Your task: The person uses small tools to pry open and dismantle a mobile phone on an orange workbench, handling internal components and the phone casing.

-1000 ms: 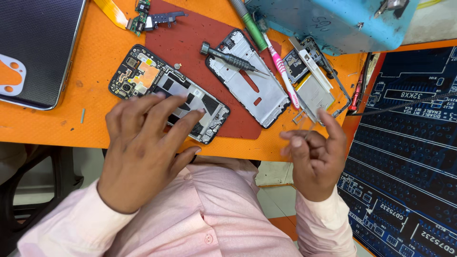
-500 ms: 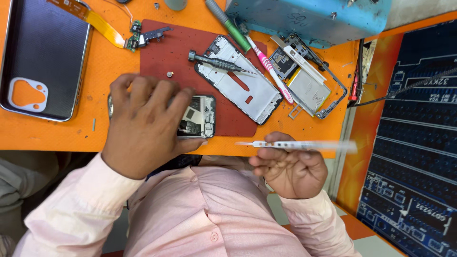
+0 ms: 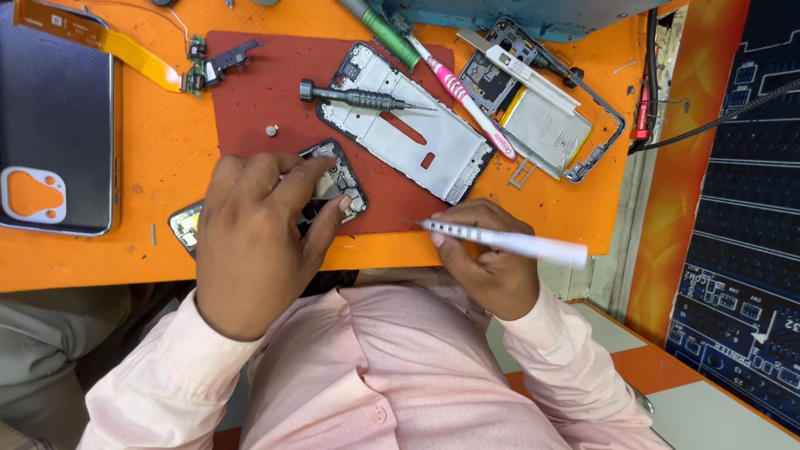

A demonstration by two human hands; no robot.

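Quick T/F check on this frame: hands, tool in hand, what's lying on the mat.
1. The left hand presses on an opened phone body at the front edge of the red mat. True.
2. The right hand holds a green screwdriver. False: it holds a white pen-like tool; the green-handled tool lies at the top of the bench.
3. A dark metal screwdriver lies across the silver phone frame. True.
4. The pink-handled tool is in the left hand. False: it lies free on the bench beside the silver frame.
5. The orange flex cable sits on the red mat. False: it lies left of it, on the orange bench.
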